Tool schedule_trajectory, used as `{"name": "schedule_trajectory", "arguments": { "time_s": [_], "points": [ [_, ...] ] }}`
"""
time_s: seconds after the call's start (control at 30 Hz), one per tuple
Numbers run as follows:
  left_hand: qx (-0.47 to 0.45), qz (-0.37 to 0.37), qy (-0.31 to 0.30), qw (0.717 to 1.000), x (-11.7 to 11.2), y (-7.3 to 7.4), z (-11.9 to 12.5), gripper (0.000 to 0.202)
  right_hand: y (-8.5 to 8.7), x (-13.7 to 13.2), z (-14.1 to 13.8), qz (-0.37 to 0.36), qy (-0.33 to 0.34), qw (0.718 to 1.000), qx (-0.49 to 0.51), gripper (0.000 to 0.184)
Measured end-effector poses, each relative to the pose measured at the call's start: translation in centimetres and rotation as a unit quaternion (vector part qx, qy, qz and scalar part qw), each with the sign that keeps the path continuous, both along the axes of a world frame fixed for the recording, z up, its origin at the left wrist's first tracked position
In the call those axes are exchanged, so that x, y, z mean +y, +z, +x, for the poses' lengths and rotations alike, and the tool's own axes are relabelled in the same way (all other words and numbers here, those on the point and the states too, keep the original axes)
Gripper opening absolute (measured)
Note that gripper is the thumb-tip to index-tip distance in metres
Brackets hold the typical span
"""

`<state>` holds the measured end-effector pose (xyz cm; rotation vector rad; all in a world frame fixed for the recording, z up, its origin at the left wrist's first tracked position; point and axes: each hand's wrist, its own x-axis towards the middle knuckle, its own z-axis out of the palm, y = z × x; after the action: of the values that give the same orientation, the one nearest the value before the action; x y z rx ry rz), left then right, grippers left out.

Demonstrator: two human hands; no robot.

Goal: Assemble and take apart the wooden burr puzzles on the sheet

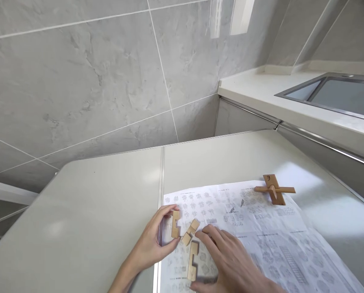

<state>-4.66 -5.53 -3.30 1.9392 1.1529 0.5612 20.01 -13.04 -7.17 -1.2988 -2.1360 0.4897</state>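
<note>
Three small notched wooden puzzle pieces are grouped over a printed sheet [255,244]. My left hand [155,240] grips the upper-left puzzle piece [175,224] by its two ends, forefinger above and thumb below. To its right, a second puzzle piece [186,238] lies slanted, close to the forefinger of my right hand [230,260]. Nearer to me a third puzzle piece [192,268] stands lengthwise, its lower end beside my right thumb. The right fingers are spread apart; whether they touch either piece I cannot tell.
A cross-shaped assembly of wooden slats [273,190] rests at the sheet's far right corner. The pale table [108,195] has a seam down its middle. Beyond it are a grey tiled wall [108,81] and, at right, a white counter [258,87] with a sink [346,93].
</note>
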Motion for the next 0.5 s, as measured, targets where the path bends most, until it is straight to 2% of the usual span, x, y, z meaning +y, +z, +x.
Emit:
{"name": "schedule_trajectory", "arguments": {
  "time_s": [0.13,0.23,0.33,0.4,0.5],
  "points": [
    [-0.031,0.03,0.018,0.999,0.0,-0.1,0.4,0.069,0.2,-0.1,0.0,-0.005,0.016,1.0,0.012,0.068],
    [-0.049,0.025,0.035,0.998,-0.2,-0.2,0.5,0.068,0.2,-0.1,0.3,-0.024,0.011,0.999,0.046,0.067],
    [-0.058,-0.002,0.052,0.997,-0.4,-0.2,0.3,0.066,0.5,0.1,0.7,-0.084,0.011,0.991,0.104,0.069],
    [-0.062,-0.021,0.06,0.996,-0.5,-0.3,0.2,0.069,0.8,0.3,0.8,-0.145,0.021,0.975,0.167,0.066],
    [-0.084,-0.041,0.061,0.994,-0.9,-0.4,0.2,0.076,1.3,0.5,1.0,-0.249,0.033,0.928,0.277,0.062]
  ]
}}
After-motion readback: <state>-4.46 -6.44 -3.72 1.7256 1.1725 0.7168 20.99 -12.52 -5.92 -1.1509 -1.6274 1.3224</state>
